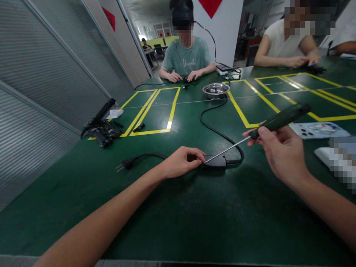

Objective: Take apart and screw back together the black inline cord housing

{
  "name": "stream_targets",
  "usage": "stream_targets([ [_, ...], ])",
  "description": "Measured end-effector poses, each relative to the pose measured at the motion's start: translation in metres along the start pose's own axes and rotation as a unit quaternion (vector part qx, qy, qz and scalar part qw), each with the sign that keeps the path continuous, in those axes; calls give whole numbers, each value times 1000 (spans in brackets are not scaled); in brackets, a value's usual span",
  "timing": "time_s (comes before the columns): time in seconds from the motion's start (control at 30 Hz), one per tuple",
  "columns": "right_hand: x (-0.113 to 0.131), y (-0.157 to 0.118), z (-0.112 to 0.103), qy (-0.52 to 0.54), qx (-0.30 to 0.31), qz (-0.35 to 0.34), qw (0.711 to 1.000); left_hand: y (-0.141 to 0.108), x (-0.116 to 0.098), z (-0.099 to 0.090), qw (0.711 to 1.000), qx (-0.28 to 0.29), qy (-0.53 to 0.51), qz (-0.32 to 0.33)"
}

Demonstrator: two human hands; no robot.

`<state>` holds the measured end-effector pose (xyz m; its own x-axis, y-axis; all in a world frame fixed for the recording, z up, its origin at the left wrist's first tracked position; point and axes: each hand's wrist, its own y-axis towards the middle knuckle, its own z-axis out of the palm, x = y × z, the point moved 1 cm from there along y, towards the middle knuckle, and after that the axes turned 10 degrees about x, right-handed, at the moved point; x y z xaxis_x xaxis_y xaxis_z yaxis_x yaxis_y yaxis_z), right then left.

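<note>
Green table (pixel 167 222), black box (pixel 218 161), screwdriver (pixel 278 121) in right hand (pixel 285 155)

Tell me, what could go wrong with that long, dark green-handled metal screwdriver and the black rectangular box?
The dark green-handled metal screwdriver could slip and poke the left hand, because its tip is right by those fingertips.

The black rectangular box might skid or turn, since it lies on the green table with only that hand at one end.

If the right hand pushes too hard, the metal tip might scratch the box.
</note>
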<state>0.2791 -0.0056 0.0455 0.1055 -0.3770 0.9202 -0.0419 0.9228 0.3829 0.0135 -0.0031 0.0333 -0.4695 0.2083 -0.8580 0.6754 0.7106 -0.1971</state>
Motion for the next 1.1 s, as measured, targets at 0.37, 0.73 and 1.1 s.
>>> stream_targets([
  [0.37, -30, 39, -61, -197, -111, 74, 971, -7, -2, 15, 982, -54, 158, 89],
  [0.73, -53, 42, -69, -711, 98, 152, 680, 1, -4, 36, 925, -56, 365, 92],
  [1.1, -62, 42, -79, -723, 127, 163, 659, -26, 48, -78, 844, -221, 474, -119],
])
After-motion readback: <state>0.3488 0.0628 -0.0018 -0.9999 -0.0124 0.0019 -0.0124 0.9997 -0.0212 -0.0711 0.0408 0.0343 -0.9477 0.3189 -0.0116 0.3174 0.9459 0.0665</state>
